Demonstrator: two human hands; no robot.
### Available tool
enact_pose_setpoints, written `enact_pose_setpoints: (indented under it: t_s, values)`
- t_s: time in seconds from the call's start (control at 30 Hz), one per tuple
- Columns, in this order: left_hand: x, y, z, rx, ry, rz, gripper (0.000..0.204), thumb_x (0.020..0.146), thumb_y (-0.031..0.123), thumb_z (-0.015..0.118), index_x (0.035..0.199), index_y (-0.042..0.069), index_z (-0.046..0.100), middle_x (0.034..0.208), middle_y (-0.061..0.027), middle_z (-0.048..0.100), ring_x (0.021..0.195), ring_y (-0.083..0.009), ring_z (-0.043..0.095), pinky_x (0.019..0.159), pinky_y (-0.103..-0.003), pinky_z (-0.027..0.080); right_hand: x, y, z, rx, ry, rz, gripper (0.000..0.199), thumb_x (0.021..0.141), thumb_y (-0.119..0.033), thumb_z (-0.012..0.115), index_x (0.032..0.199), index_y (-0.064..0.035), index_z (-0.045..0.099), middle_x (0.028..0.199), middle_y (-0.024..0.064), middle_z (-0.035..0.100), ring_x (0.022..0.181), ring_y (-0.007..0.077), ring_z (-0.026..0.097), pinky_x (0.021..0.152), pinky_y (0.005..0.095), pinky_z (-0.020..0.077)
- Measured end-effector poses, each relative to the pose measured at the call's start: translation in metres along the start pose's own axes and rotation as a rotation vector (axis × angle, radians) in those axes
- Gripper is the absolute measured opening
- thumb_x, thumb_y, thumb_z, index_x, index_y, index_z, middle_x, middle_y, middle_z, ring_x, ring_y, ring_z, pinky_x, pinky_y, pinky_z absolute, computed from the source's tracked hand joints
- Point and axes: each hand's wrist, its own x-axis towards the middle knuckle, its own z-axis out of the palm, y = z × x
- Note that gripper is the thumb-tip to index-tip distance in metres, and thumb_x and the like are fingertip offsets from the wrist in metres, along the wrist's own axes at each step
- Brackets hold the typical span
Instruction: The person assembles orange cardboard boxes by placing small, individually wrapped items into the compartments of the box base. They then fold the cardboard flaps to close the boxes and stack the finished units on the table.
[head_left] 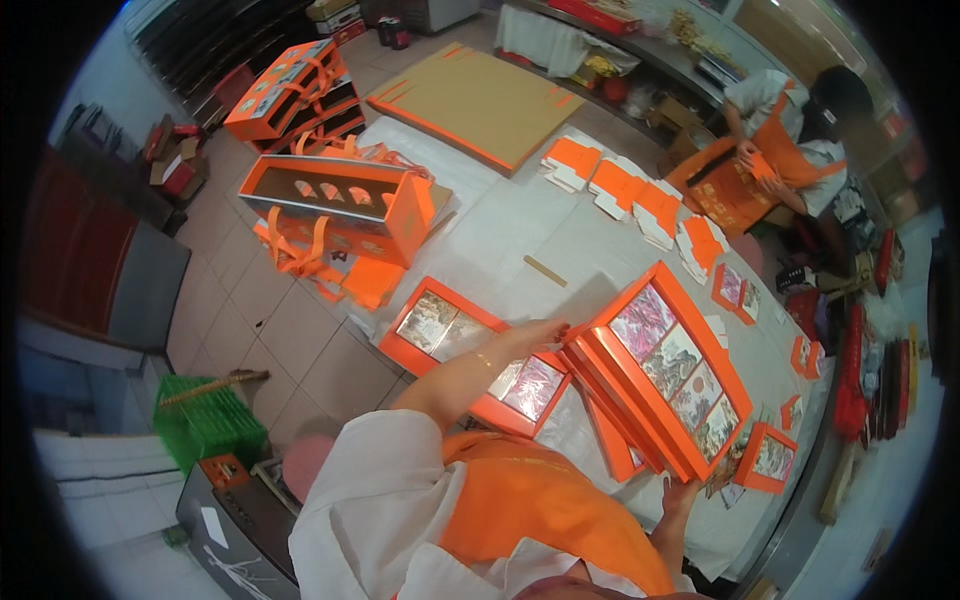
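Over the near side of the table I hold a tilted stack of long orange gift boxes (668, 375) between both hands. Pictured panels, pink and grey-green, show in the top one's frame. My left hand (543, 337) grips the far-left end, its fingertips partly hidden by the box. At the near end my right hand (680, 492) clasps the lower corner from below. Under my left forearm lies another long orange box (445, 322) with pictured panels. One more orange box (607, 440) is partly covered by the stack.
At the table's left stands an open orange box (400, 215) with a brown insert. Behind lies a large brown board (475, 100). Flat orange-and-white cartons (612, 185) line the far right; small pictured boxes (770, 458) sit nearer. A co-worker (800, 150) handles something orange across the table.
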Motion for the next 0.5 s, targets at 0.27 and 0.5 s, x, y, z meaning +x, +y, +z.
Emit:
enact_pose_setpoints:
  t_s: [0.27,0.5]
  values:
    - [0.051,0.003,0.039,0.205,0.081,-0.043,0.053,0.101,0.054,0.045,0.126,0.009,0.061,0.106,0.0004,0.064,0.094,-0.0096,0.058,0.083,-0.031,0.048,0.060,-0.027,-0.008,0.014,-0.087,-0.060,0.073,0.093,-0.063,0.047,0.144,-0.0100,0.046,0.147,0.0060,0.048,0.140,0.0244,0.038,0.114,0.0463,0.0231]
    - [0.068,0.021,0.045,0.073,-0.094,-0.017,0.053,0.102,0.042,0.047,0.138,0.003,0.053,0.132,-0.0064,0.061,0.117,-0.0151,0.058,0.101,-0.032,0.046,0.082,-0.011,-0.013,0.057,-0.091,-0.032,0.069,0.095,-0.060,0.047,0.143,-0.0104,0.047,0.146,0.0060,0.049,0.137,0.0243,0.041,0.113,0.0453,0.0261]
